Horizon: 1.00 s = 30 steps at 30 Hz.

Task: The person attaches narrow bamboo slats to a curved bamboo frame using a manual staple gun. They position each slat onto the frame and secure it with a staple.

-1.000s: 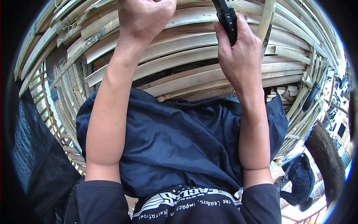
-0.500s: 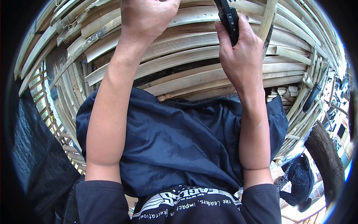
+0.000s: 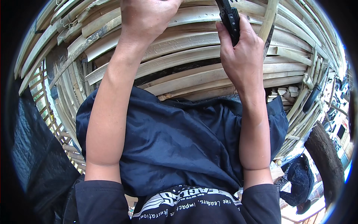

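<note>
Tool work over bamboo strips (image 3: 179, 58), seemingly: right hand (image 3: 244, 56) wrapped round black-handled tool (image 3: 233, 26), left hand (image 3: 147, 18) cropped, its hold untellable; next move wants steadiness.

Tool (image 3: 230, 25) over bamboo strips (image 3: 197, 78)

The wide head view looks steeply down, close over both hands (image 3: 243, 56).

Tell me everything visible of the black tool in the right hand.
The black tool is slim, its handle dotted with small pale spots; the material is unclear. It tilts, its upper end leaning left and cut off by the picture's top edge. The right hand grips its lower part, thumb on its left.
</note>
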Each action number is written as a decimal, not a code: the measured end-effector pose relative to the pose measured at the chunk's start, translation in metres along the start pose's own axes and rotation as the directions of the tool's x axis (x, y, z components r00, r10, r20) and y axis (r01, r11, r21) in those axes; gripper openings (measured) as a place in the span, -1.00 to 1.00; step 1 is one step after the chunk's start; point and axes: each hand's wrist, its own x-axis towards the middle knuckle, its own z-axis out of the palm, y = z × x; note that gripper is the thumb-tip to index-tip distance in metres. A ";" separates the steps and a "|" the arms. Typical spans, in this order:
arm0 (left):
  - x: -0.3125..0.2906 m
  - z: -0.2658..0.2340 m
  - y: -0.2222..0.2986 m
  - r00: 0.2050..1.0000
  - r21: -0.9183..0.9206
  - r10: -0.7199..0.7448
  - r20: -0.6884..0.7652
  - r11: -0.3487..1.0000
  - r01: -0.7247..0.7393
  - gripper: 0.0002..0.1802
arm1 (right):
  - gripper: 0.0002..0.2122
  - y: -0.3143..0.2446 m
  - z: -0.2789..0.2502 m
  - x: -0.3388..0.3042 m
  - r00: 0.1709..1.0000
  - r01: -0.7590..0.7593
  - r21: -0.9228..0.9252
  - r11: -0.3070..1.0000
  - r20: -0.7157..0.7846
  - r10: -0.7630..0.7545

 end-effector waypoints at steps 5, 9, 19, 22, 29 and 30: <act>0.002 0.001 -0.010 1.000 -0.002 0.018 0.017 1.000 -0.018 -0.60 | -0.73 0.004 0.001 0.000 1.000 0.007 -0.029 1.000 -0.002 -0.007; 0.003 -0.001 -0.019 0.986 0.111 0.165 0.028 0.980 -0.167 -0.60 | -0.73 0.007 0.002 0.000 0.999 0.039 0.017 0.999 -0.022 -0.039; 0.004 -0.003 -0.002 0.992 0.132 0.005 0.124 0.991 -0.021 -0.81 | -0.74 0.008 0.003 0.000 0.998 0.047 0.033 0.998 -0.037 -0.045; 0.004 -0.002 -0.014 0.994 0.081 0.079 0.079 0.993 -0.085 -0.89 | -0.75 0.008 0.003 0.000 0.999 0.042 0.014 0.999 -0.026 -0.042; 0.004 0.003 -0.007 0.994 0.132 0.050 0.094 0.989 -0.063 -0.98 | -0.75 0.004 0.002 -0.001 1.000 0.009 -0.001 1.000 -0.011 -0.009; 0.004 0.004 -0.008 0.995 0.125 0.047 0.083 0.991 -0.057 -0.98 | -0.75 0.003 0.002 -0.001 1.000 0.011 -0.009 1.000 -0.011 -0.012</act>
